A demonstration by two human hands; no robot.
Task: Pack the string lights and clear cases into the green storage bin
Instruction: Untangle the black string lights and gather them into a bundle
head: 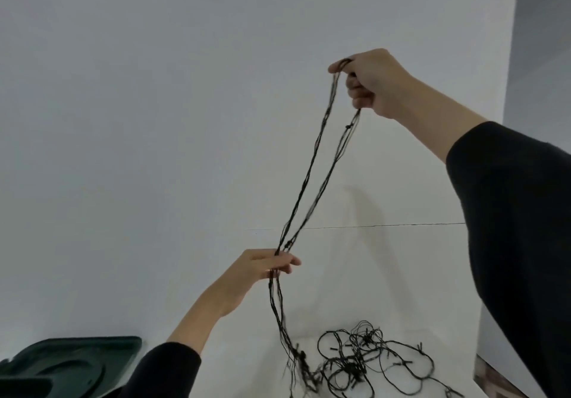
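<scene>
— Where are the string lights (350,366) lying?
— Mostly tangling on the white surface (392,286), near the green storage bin (77,363); the left hand (265,266) is pinching the hanging strands midway; farther up, the right hand (370,82) is gripping their looped top.
— Gathering, then?
— Seemingly; next is calling for coiling the slack, then lowering everything into the bin.

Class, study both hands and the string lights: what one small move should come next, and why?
Probably the left hand slides down and lifts another length up to the right hand. The right hand grips gathered loops of the string lights high, the left pinches the strands lower, and a loose tangle lies on the white surface.
</scene>
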